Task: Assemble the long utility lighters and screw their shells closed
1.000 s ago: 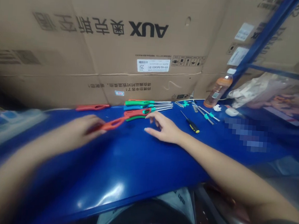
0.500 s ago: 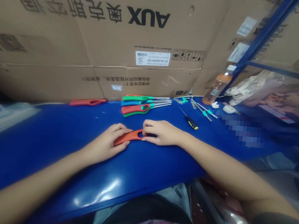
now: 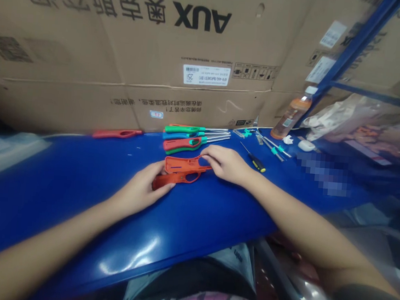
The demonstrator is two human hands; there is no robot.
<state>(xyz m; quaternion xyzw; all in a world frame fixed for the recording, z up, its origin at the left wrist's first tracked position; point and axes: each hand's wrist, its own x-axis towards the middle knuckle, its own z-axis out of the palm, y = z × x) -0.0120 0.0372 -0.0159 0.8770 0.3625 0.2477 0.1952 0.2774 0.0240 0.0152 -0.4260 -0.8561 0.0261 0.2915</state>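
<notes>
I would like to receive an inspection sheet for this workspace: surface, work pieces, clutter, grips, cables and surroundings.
Surface: glossy blue tabletop, light reflecting near its front edge.
Work pieces: lower orange piece and upper orange piece, the upper one's hollow side showing; behind, coloured handles with metal rods; red handle at back left.
Clutter: screwdriver, loose metal rods, bottle; one patch at right unreadable.
Grips: left hand holds the lower orange piece; right hand pinches the upper one's right end.
Cables: nothing clearly seen.
Surroundings: cardboard behind, its print upside down; blue frame at right.
</notes>
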